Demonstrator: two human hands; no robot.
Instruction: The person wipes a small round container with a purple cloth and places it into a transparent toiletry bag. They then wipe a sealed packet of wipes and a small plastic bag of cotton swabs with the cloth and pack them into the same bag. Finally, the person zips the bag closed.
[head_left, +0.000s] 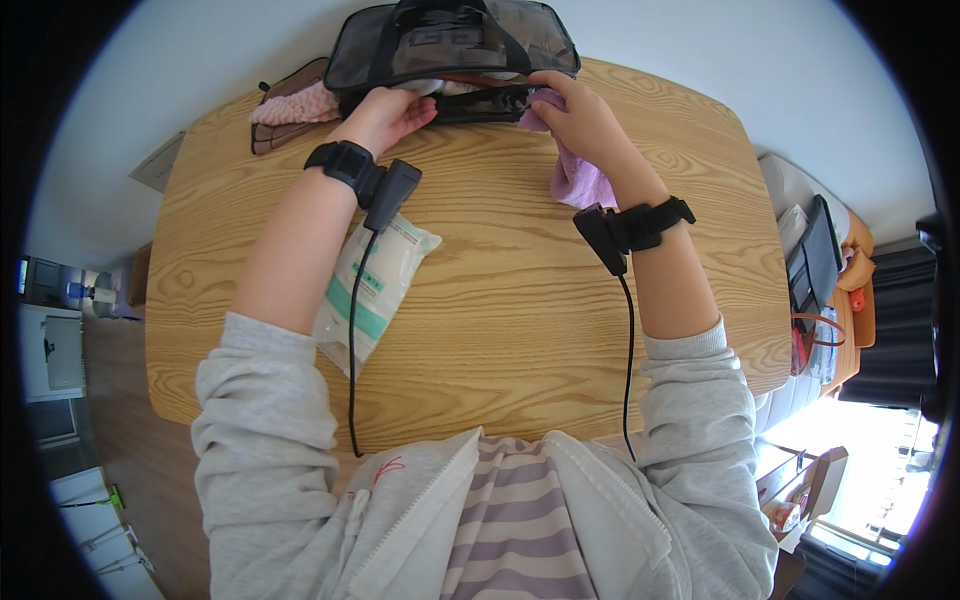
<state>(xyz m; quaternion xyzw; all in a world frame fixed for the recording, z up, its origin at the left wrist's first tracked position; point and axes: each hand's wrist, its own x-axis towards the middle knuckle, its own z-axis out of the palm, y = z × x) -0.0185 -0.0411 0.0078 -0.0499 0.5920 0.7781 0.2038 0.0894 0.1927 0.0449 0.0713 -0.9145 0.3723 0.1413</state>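
Observation:
A black, see-through zip bag (450, 45) with dark handles stands at the far edge of the wooden table, its front side parted. White and reddish items show inside the gap. My left hand (390, 116) is at the left of this opening, fingers curled against the front panel (480, 105); whether they grip it is hard to tell. A purple cloth (579, 176), towel-like, is pinched in my right hand (577, 116) at the bag's right end. The cloth hangs down onto the table, partly behind my right wrist.
A white and green plastic packet (375, 289) lies by my left forearm. Left of the bag, a pink textured cloth (296, 105) rests on a brown pouch (274, 139). Black wrist devices (364, 176) trail cables towards me. Beyond the table's right edge are bags on a seat (817, 255).

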